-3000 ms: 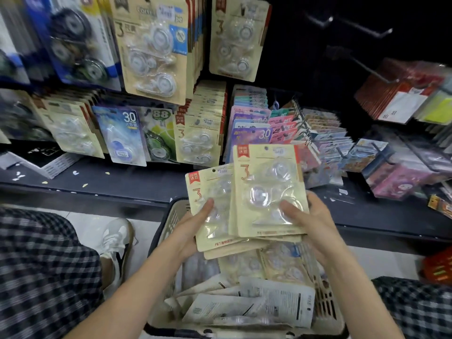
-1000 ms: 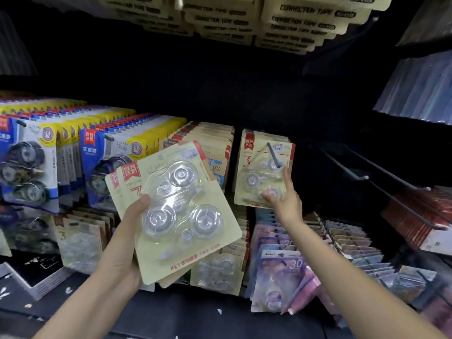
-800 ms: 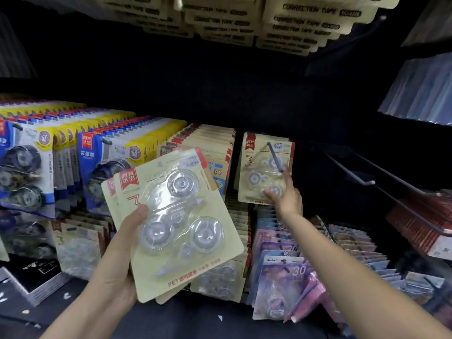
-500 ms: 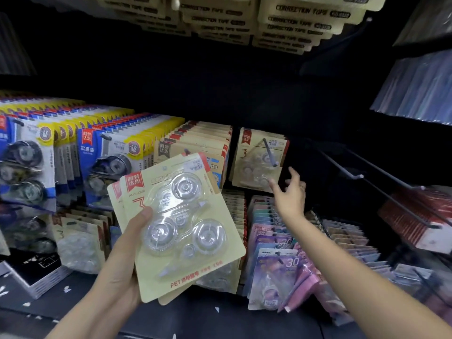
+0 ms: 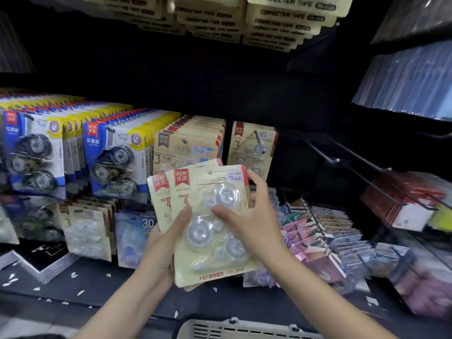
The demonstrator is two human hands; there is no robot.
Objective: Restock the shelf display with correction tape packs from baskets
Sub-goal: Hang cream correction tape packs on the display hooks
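My left hand (image 5: 160, 250) grips a small stack of cream correction tape packs (image 5: 210, 260) from below, thumb on the front. Each pack has a red label, a big "3" and clear blister bubbles. My right hand (image 5: 254, 216) holds the right edge of the front pack, thumb on the blister. Behind them, one matching pack (image 5: 252, 148) hangs on a metal peg (image 5: 259, 142). The grey basket (image 5: 239, 330) shows only its rim at the bottom edge.
Blue-and-yellow tape packs (image 5: 112, 155) and cream packs (image 5: 188, 143) hang to the left. Bare pegs (image 5: 325, 155) jut out on the right above red packs (image 5: 401, 204). Purple and pink packs (image 5: 318, 241) fill the lower row. A dark shelf ledge (image 5: 122, 285) runs below.
My right hand let go of the pack now hanging on the peg and came back to the stack in my left hand, gripping the front pack. The stack moved right and upright.
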